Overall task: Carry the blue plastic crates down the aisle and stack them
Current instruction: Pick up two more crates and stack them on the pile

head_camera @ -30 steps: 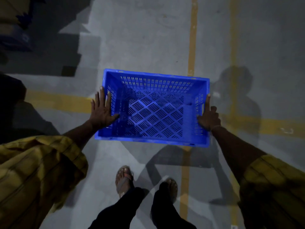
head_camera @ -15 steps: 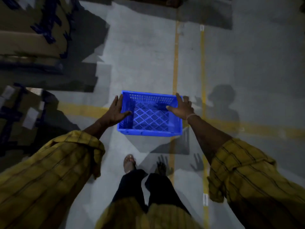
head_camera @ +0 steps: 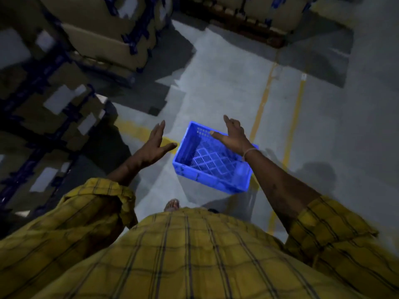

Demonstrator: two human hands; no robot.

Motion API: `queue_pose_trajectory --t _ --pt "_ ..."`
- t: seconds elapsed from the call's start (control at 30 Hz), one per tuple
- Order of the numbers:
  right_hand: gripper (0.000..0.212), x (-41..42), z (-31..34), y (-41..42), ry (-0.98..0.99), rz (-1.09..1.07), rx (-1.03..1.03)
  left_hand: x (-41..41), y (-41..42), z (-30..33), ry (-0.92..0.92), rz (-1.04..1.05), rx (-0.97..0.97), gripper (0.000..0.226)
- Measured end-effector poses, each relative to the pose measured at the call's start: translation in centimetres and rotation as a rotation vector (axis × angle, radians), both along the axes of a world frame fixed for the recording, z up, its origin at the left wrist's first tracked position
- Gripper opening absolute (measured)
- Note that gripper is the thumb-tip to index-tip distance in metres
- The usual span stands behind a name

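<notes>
One blue plastic crate (head_camera: 200, 169) with a slotted bottom sits on the grey floor, empty and turned a little askew. My left hand (head_camera: 154, 147) hovers to its left, fingers spread, clear of the crate. My right hand (head_camera: 232, 137) floats above the crate's far right part, fingers apart, holding nothing. Both forearms come out of rolled yellow checked sleeves. No other crate is in view.
Stacked cardboard boxes (head_camera: 97, 39) on dark blue racking fill the left side and the far end. Yellow floor lines (head_camera: 293, 117) run down the aisle on the right, and one crosses (head_camera: 133, 129) near the crate. My sandalled foot (head_camera: 172, 205) shows just behind the crate.
Both hands have let go of the crate's sides and lifted off it. The view has risen and pulled back, so the crate looks smaller and lower, now resting on the floor.
</notes>
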State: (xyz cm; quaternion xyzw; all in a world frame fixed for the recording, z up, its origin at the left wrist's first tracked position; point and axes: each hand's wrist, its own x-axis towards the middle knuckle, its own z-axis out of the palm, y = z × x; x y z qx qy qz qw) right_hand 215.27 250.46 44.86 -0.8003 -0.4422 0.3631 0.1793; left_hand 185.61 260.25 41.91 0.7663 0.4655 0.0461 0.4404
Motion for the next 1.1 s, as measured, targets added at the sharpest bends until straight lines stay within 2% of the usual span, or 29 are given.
queue_pose_trajectory --t 0.33,0.53,0.83,1.1 --pt "0.09 -3.4 2.8 3.3 0.106 0.404 0.065 -3.0 -11.5 4.7 -0.07 0.462 0.033 0.095" --pt "0.088 -8.2 3.2 2.4 0.128 0.641 0.051 -6.2 -19.8 5.0 -0.079 0.709 0.009 0.098" --pt "0.092 -20.1 4.2 -0.3 0.09 1.013 0.028 -13.0 -31.5 4.7 -0.159 1.109 0.007 0.099" --pt "0.095 -34.8 4.2 -7.0 0.07 1.299 0.003 -21.1 -43.8 4.5 -0.178 1.392 0.041 0.098"
